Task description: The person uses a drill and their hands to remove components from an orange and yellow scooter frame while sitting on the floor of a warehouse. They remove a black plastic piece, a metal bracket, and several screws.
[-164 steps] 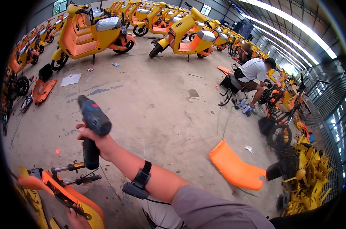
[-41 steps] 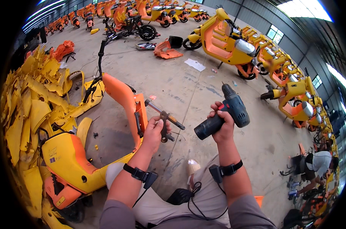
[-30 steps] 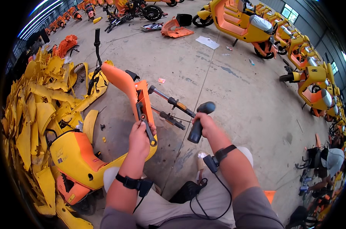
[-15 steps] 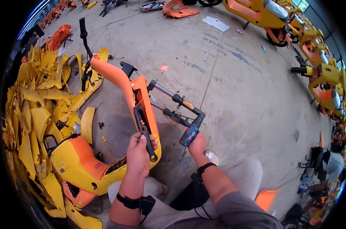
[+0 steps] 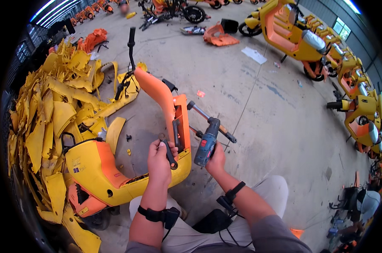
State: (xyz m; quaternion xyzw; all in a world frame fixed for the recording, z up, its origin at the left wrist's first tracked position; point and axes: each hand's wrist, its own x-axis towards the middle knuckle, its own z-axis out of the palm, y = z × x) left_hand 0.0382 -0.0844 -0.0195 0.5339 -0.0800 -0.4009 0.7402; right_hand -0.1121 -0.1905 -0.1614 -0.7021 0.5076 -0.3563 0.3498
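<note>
A partly stripped scooter lies on its side before me, with an orange front section (image 5: 155, 90) and a yellow rear body (image 5: 85, 164). In my left hand (image 5: 158, 159) is a dark wrench (image 5: 170, 154) with ring ends, held against the palm beside the orange frame. My right hand (image 5: 217, 159) grips the handle of a blue-grey cordless drill (image 5: 206, 145). Its nose points away from me and overlaps the scooter's front fork (image 5: 201, 111), hiding part of it. I cannot tell whether the drill touches the fork.
On the left rises a heap of yellow body panels (image 5: 51, 105). Yellow-orange scooters (image 5: 359, 111) stand in a row at the right. Farther off lie an orange panel (image 5: 220, 36) and a white sheet (image 5: 254, 55). A small bolt-like black part (image 5: 129, 138) rests on the floor.
My view has tilted up and turned left. The drill has come away from the fork's end, nearer to me. The wrench stays in my left hand, now angled differently.
</note>
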